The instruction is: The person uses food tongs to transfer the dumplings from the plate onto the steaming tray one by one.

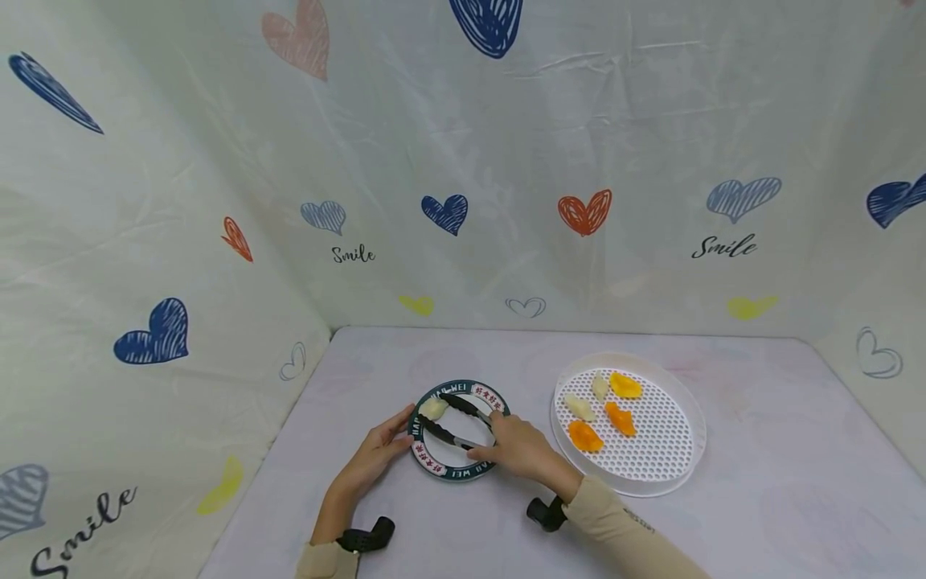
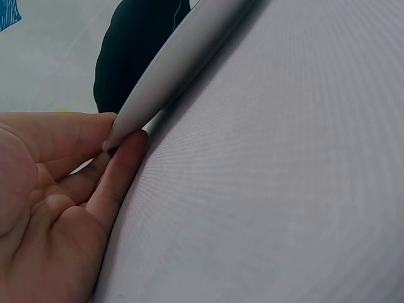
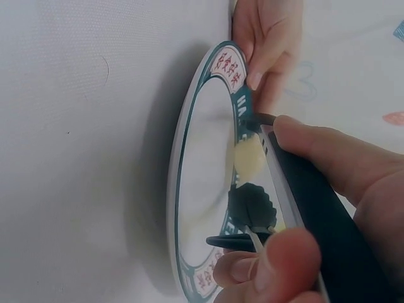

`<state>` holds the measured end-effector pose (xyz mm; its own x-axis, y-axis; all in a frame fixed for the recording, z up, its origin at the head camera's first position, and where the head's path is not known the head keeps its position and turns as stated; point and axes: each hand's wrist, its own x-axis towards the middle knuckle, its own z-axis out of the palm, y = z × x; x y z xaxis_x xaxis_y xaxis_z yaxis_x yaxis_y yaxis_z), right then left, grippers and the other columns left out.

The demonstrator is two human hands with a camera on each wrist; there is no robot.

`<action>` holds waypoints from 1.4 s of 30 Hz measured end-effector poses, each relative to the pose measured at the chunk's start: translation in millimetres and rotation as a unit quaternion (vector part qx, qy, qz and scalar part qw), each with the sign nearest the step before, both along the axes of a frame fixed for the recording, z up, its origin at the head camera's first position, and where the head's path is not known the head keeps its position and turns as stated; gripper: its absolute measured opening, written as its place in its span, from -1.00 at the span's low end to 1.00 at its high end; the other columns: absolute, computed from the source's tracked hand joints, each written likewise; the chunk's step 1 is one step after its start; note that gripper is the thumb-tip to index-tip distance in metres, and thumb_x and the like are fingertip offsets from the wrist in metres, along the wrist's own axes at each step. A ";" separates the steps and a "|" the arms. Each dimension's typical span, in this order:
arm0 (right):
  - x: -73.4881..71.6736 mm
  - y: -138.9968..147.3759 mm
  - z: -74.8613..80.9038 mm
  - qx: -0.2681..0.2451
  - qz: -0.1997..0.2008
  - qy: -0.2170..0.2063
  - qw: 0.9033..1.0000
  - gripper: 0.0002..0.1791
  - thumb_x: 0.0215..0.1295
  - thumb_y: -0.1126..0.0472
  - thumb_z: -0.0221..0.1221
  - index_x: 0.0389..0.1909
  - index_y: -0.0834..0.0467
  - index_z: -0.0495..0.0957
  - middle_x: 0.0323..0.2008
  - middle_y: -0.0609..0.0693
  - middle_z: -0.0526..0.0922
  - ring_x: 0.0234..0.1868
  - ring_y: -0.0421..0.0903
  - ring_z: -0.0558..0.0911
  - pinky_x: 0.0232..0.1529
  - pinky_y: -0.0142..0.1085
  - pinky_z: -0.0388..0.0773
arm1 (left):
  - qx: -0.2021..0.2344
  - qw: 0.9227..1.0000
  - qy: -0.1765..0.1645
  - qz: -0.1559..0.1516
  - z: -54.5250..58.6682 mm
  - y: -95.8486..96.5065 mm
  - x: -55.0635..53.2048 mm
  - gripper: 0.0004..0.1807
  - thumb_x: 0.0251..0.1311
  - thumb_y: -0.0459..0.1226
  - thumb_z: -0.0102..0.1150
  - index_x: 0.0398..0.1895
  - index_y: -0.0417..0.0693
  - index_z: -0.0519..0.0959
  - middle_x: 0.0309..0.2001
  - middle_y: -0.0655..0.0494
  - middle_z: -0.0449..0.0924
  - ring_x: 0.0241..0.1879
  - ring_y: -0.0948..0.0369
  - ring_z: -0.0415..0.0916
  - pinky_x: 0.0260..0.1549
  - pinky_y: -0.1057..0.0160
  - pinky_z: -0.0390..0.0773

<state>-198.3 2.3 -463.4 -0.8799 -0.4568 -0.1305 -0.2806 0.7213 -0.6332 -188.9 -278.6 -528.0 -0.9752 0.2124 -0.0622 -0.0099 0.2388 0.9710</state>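
A round plate [image 1: 456,474] with a green, lettered rim lies toward the left of the table in the head view. My left hand [image 1: 372,458] pinches its left edge; the left wrist view shows fingers above and below the plate rim [image 2: 148,95]. My right hand [image 1: 524,450] grips black-and-metal tongs [image 1: 457,402] over the plate. Their black tips are spread on either side of a pale yellow piece [image 1: 433,408] at the plate's upper left. In the right wrist view, the pale piece [image 3: 250,158] shows between the tong tips.
Right of the plate stands a round white tray [image 1: 698,438] with a perforated base. On it lie orange pieces [image 1: 584,437] and pale yellow pieces [image 1: 579,407]. A white table [image 1: 781,482] carries everything. Behind it hangs a heart-printed curtain [image 1: 651,273].
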 end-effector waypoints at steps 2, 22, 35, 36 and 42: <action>1.1 1.1 2.3 -0.002 -0.005 -0.006 1.000 -0.23 0.16 -0.09 0.40 0.10 0.47 0.46 -0.32 0.19 0.58 -0.43 -0.02 0.48 -0.49 -0.23 0.43 | 0.001 1.000 -0.004 0.003 0.2 0.2 0.1 -0.32 0.40 -0.39 0.10 0.52 -0.27 0.12 0.50 -0.12 0.16 0.51 -0.01 -0.01 0.41 0.05 0.01; 10.4 27.0 17.5 -0.038 0.002 0.006 0.999 -0.26 0.18 -0.09 0.38 0.10 0.46 0.47 -0.33 0.13 0.61 -0.41 -0.04 0.48 -0.50 -0.25 0.45 | 0.000 1.000 -0.003 0.014 2.4 2.6 0.3 -0.33 0.38 -0.41 0.10 0.52 -0.25 0.16 0.50 -0.09 0.16 0.51 0.00 -0.02 0.43 0.04 0.00; 25.6 49.4 29.3 -0.021 -0.034 0.005 0.999 -0.17 0.17 -0.11 0.39 0.24 0.43 0.42 0.03 0.36 0.62 -0.23 0.03 0.61 -0.29 -0.06 0.70 | -0.014 1.000 0.004 0.023 1.5 5.1 0.6 -0.34 0.36 -0.42 0.11 0.50 -0.27 0.18 0.48 -0.12 0.18 0.51 -0.04 -0.02 0.41 -0.01 0.01; 27.1 51.5 30.3 -0.019 -0.037 0.005 0.999 -0.16 0.17 -0.11 0.39 0.25 0.42 0.41 0.05 0.36 0.61 -0.21 0.03 0.62 -0.29 -0.07 0.70 | -0.014 1.000 0.004 0.023 1.4 5.2 0.6 -0.34 0.36 -0.42 0.11 0.50 -0.27 0.18 0.49 -0.13 0.18 0.51 -0.05 -0.02 0.41 -0.02 0.01; 34.7 63.6 37.3 -0.026 -0.057 0.015 0.998 -0.15 0.14 -0.15 0.40 0.25 0.38 0.43 0.04 0.31 0.63 -0.19 0.02 0.62 -0.30 -0.09 0.69 | -0.013 1.000 -0.009 0.027 1.0 4.7 0.1 -0.33 0.38 -0.40 0.11 0.52 -0.21 0.16 0.50 -0.05 0.16 0.52 0.02 -0.03 0.43 0.03 -0.01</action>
<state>-163.6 65.9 -426.0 -0.9295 -0.3598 -0.0816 -0.2188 0.7157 -0.6632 -188.8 -273.9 -527.0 -0.9838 0.1584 -0.0843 -0.0402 0.2630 0.9640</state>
